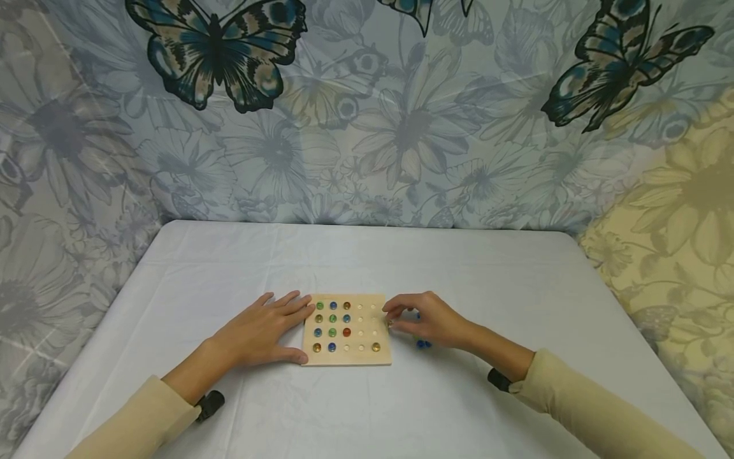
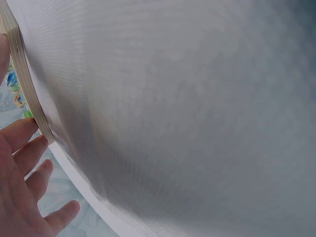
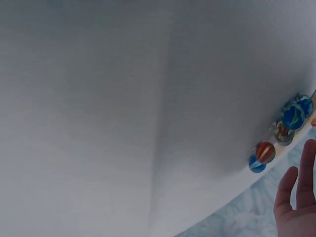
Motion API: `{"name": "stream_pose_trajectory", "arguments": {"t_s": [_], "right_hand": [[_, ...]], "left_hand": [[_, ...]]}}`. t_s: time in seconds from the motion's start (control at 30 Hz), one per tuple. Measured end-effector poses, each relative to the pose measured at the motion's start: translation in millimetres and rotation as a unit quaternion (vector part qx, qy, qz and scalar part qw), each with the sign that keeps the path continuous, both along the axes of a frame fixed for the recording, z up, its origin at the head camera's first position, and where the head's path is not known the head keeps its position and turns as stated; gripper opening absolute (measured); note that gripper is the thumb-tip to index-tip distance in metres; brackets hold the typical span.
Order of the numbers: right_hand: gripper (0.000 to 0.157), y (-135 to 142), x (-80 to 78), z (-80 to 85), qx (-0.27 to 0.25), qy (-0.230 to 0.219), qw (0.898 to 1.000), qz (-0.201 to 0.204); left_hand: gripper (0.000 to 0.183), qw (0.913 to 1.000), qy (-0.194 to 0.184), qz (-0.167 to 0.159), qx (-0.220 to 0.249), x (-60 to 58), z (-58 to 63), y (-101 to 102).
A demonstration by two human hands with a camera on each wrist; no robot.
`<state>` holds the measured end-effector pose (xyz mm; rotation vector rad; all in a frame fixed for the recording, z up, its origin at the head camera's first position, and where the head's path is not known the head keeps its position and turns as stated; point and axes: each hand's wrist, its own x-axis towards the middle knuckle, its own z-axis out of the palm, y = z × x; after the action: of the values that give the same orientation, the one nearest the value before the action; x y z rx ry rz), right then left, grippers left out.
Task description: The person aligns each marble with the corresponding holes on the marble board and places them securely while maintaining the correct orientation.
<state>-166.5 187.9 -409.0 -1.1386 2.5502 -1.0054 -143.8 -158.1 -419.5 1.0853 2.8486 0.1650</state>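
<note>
A light wooden board [image 1: 354,358] with rows of round hollows lies on the table. Glass marbles fill most of its left three columns; one amber marble [image 1: 376,347] sits at the lower right corner. My left hand [image 1: 252,330] touches the board's left edge with fingers spread; the left wrist view shows fingertips against the board's side [image 2: 28,84]. Beside the right edge, my right hand [image 1: 431,320] pinches a small marble [image 1: 390,324] between thumb and fingers, its colours hard to tell. Loose blue marbles [image 1: 424,344] lie under that hand, partly hidden.
A white cloth [image 1: 355,261] covers the table. In the right wrist view, several loose marbles, blue [image 3: 293,116] and red-striped [image 3: 265,152], lie close together on it. Behind the table hangs a fabric backdrop [image 1: 401,159] with flowers and butterflies.
</note>
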Motion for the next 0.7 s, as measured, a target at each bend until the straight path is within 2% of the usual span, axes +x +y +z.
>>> {"name": "stream_pose_trajectory", "arguments": {"t_s": [0.7], "right_hand": [[0.027, -40.0, 10.7, -2.3, 0.014, -0.048, 0.998, 0.023]], "left_hand": [[0.092, 1.0000, -0.001, 0.000, 0.000, -0.9, -0.6, -0.7]]}}
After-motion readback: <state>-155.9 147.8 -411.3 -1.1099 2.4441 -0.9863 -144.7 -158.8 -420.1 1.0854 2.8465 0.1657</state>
